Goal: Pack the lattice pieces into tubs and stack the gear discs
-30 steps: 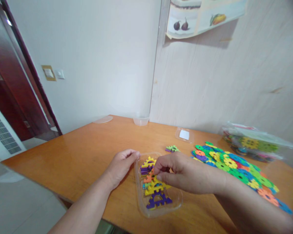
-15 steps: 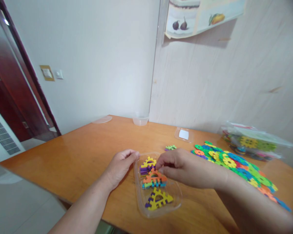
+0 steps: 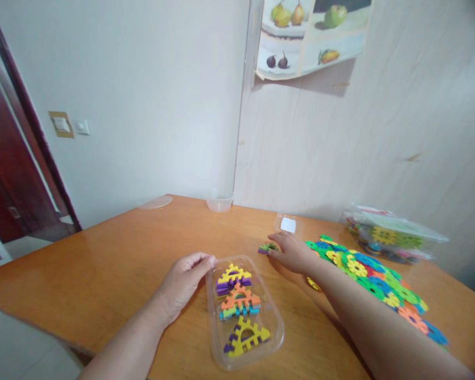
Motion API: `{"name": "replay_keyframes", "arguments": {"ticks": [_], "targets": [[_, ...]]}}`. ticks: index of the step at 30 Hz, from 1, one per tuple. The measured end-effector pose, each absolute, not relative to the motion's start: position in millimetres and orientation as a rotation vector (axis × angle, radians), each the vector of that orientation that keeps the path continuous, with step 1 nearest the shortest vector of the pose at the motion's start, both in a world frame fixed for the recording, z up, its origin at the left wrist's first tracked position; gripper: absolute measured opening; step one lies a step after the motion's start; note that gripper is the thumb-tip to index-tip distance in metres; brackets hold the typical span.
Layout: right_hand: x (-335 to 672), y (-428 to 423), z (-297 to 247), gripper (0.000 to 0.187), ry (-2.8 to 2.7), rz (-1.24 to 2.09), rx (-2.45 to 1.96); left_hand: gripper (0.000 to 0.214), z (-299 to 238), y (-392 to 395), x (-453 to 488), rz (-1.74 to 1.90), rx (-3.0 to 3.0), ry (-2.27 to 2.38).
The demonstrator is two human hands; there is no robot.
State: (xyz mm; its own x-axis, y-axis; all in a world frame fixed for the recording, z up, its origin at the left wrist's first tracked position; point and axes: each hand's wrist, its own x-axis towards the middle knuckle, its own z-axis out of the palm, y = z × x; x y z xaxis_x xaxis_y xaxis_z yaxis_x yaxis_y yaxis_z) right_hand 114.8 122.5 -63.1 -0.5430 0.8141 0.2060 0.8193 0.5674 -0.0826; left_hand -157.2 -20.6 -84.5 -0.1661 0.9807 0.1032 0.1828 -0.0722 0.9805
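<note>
A clear plastic tray [image 3: 275, 330] lies on the wooden table [image 3: 114, 253] and holds three stacks of notched triangular toy pieces [image 3: 239, 303], in yellow, purple, orange and blue. My left hand [image 3: 184, 279] rests against the tray's left rim with its fingers curled on the edge. My right hand [image 3: 291, 252] is stretched out beyond the tray, its fingertips on a small green and purple piece stack [image 3: 266, 247] lying on the table. Whether the fingers have closed on that stack is hidden.
A spread of colourful gear-shaped pieces [image 3: 370, 269] covers the table's right side. Behind it lies a clear bag of more pieces [image 3: 388, 237]. A small clear lid [image 3: 288, 224], a clear cup [image 3: 219, 202] and a round lid [image 3: 155, 202] sit near the wall.
My right hand left the tray and reached forward to the small piece stack beyond it. The stacks in the tray now lie uncovered. My left hand stayed on the rim.
</note>
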Motion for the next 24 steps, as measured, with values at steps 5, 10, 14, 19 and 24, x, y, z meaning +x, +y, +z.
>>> {"name": "replay_keyframes", "arguments": {"ticks": [5,10,14,19,24], "targets": [[109.6,122.6,-66.0,0.027,-2.631,0.005,-1.386,0.037,-83.1,-21.4,-156.3,1.321,1.314,1.433],[113.9,122.4,-58.1,0.038,-2.484,0.111,-1.343,0.037,-81.5,-22.2,-155.8,1.327,1.315,1.425],[112.3,91.7,-29.1,0.039,-2.514,0.416,-1.153,0.038,-81.4,-22.8,-155.4,1.329,1.315,1.433],[103.5,27.4,14.3,0.042,-2.803,0.675,-0.720,0.041,-83.3,-21.6,-156.9,1.331,1.323,1.433],[94.8,-1.6,24.2,0.046,-2.906,0.685,-0.638,0.041,-84.1,-20.4,-158.2,1.324,1.353,1.418]]}}
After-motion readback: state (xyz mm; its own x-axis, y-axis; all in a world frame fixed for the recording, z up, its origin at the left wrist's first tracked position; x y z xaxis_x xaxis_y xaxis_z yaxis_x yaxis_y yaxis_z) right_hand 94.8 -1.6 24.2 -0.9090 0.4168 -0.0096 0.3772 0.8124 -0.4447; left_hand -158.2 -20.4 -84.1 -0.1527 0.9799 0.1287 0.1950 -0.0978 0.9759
